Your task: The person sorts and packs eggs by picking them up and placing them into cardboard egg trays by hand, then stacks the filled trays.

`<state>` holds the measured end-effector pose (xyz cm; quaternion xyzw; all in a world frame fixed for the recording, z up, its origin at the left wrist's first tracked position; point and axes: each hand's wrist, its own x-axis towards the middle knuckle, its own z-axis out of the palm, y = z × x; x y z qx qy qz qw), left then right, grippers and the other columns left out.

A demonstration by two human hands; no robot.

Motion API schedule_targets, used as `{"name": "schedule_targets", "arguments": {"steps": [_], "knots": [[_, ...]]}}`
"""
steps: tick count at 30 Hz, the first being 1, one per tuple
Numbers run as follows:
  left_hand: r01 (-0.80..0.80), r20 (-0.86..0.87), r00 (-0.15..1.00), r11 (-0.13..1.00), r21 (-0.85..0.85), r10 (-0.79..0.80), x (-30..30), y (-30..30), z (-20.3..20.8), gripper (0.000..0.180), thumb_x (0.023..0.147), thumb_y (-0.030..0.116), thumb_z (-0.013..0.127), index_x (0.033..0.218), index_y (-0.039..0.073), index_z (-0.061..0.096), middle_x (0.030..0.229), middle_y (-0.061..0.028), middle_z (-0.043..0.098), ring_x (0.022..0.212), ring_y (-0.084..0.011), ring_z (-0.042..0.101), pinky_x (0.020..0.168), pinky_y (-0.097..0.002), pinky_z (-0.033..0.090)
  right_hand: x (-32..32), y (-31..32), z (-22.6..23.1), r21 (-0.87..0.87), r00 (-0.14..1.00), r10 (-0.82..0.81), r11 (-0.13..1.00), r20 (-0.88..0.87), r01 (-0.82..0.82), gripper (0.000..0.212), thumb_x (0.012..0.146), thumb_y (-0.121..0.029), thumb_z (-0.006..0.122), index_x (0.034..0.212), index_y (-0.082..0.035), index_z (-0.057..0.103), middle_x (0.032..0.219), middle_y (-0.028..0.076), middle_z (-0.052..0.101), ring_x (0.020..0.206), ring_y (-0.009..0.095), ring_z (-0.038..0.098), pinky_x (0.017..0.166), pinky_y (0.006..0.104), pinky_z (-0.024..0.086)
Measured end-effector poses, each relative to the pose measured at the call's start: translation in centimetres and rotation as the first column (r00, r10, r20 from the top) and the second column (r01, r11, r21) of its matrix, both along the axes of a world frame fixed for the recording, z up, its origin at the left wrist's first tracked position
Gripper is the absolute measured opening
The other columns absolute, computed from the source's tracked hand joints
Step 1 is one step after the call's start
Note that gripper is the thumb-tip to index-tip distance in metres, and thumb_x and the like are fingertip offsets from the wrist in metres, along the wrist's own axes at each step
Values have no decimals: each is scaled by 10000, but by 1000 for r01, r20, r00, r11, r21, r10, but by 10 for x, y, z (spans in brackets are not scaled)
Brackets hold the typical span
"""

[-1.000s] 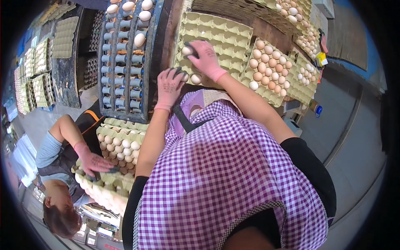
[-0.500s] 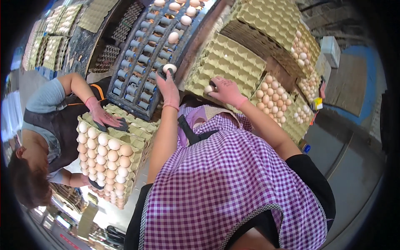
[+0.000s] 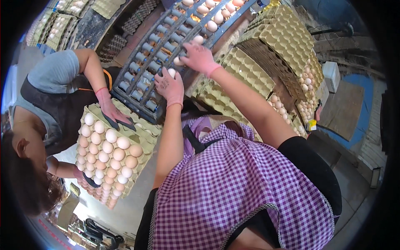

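Left pink-gloved hand [image 3: 170, 88]: fingers curled round a white oval egg [image 3: 171, 73] at the grey-blue roller conveyor [image 3: 161, 56]. Right pink-gloved hand [image 3: 199, 57]: pinching a pale oval egg [image 3: 178, 61] over its edge. Stacked yellow-green moulded trays [image 3: 287, 36] rightward.

On your right, grey floor [image 3: 349, 175] crossed by thin seams stretched away, and beyond it a brown board [image 3: 341, 112] lay against a blue patch [image 3: 365, 100]. Far to your left stood a dark, scuffed surface [image 3: 95, 30], while bright light whitened the pale floor [image 3: 109, 216] low on that same side.
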<state>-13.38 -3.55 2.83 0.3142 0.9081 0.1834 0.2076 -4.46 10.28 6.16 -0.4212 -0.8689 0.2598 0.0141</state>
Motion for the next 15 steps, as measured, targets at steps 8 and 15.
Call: {"name": "schedule_targets", "arguments": {"steps": [8,15], "knots": [[523,77,803,760,385,-591,80,18,15,555,959,353,589,1353,-32,517,1337,-299,514,1231,-465,500,1072,-490,403,135,-49,3,197,905,-201,937,-375,289,539,831,-269,702,1299,-34,577,1335,241,544,1255,416,510,1084,484,405],[694,49,701,697,180,-711,135,16,10,454,866,294,681,1155,-5,499,1183,-220,590,1120,-380,591,950,-489,461,300,-193,26,196,920,-392,901,-15,387,765,728,-417,814,1348,-68,534,1392,201,478,1331,401,426,1157,532,307]]}}
